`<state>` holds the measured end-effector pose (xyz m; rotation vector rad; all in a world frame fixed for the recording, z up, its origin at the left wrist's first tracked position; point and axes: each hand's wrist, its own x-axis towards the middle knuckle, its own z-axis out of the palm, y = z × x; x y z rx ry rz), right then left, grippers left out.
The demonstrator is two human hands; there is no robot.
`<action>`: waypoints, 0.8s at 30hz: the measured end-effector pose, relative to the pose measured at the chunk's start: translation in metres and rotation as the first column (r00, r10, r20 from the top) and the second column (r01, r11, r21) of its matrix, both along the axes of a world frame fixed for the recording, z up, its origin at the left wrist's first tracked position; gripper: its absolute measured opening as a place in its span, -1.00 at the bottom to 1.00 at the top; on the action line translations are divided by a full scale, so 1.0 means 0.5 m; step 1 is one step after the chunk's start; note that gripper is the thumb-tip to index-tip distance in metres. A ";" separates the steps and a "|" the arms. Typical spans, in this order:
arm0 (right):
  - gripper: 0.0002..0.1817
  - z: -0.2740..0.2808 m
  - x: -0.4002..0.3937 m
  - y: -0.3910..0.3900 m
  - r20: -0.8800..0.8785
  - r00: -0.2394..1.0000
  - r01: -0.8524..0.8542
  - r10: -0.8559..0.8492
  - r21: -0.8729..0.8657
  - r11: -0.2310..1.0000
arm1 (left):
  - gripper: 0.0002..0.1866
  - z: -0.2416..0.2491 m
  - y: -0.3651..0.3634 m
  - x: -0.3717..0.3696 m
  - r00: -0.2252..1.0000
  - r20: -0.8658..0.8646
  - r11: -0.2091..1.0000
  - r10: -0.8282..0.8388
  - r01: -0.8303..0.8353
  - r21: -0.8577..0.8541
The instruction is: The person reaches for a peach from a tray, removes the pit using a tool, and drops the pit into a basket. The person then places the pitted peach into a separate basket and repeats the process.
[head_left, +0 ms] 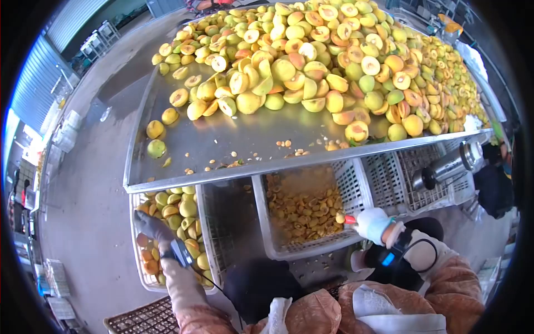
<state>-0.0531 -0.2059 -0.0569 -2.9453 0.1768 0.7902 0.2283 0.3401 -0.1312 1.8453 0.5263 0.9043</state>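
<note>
I see my right hand, in a white glove, pinching a small red-handled tool against an orange fruit half over the white plastic crate of pitted pieces, near its right wall. My left hand, in a grey glove, reaches into the white crate of yellow-green whole fruit on the left; I cannot tell its grip. Above both runs the steel table heaped with halved fruit.

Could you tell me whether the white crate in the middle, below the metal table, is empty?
No, the middle crate holds a layer of small orange fruit pieces across its bottom.
</note>
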 end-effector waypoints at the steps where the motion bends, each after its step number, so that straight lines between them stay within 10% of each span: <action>1: -0.64 -0.007 -0.006 0.006 0.135 0.990 0.032 -0.041 0.067 0.997 | -0.63 0.084 -0.061 -0.039 0.981 0.142 0.978 0.129 -0.149 0.145; 3: -0.63 -0.008 0.008 0.006 0.264 0.962 0.046 -0.067 0.088 0.995 | -0.63 0.171 -0.096 -0.033 0.962 0.251 0.933 -0.112 0.014 0.360; 5: -0.61 -0.002 0.000 0.001 0.383 0.915 0.088 -0.124 0.110 0.990 | -0.61 0.258 -0.188 0.021 0.848 0.170 0.863 -0.501 0.475 0.174; 6: -0.59 0.003 -0.009 -0.003 0.382 0.913 0.091 -0.144 0.153 0.984 | -0.55 0.294 -0.243 0.066 0.838 -0.109 0.787 -0.536 0.542 0.296; 9: -0.57 0.024 -0.053 0.003 0.260 0.949 0.140 -0.177 0.156 0.978 | -0.27 0.301 -0.365 0.210 0.793 -0.281 0.284 -0.541 0.487 0.826; 12: -0.57 -0.077 -0.136 -0.011 0.065 0.987 0.146 -0.148 0.032 0.989 | -0.17 0.259 -0.437 0.319 0.655 -0.620 0.062 -0.432 0.708 0.704; 16: -0.69 0.000 -0.122 0.015 0.244 0.946 0.181 -0.216 0.160 0.971 | -0.31 0.272 -0.455 0.314 0.706 -0.620 0.115 -0.341 0.686 0.718; 18: -0.71 -0.033 -0.151 -0.006 0.239 0.960 0.105 -0.148 0.183 0.978 | -0.45 0.299 -0.439 0.276 0.502 -0.613 0.508 -0.610 0.842 0.184; 21: -0.74 -0.016 -0.127 -0.007 0.217 0.974 0.018 -0.064 0.207 0.978 | -0.60 0.360 -0.409 0.123 0.178 -0.101 0.202 -0.979 0.923 -0.328; 24: -0.72 0.045 -0.082 0.033 0.414 0.847 0.136 -0.333 0.437 0.889 | -0.55 0.351 -0.424 -0.018 0.179 0.177 0.082 -0.968 0.889 -0.451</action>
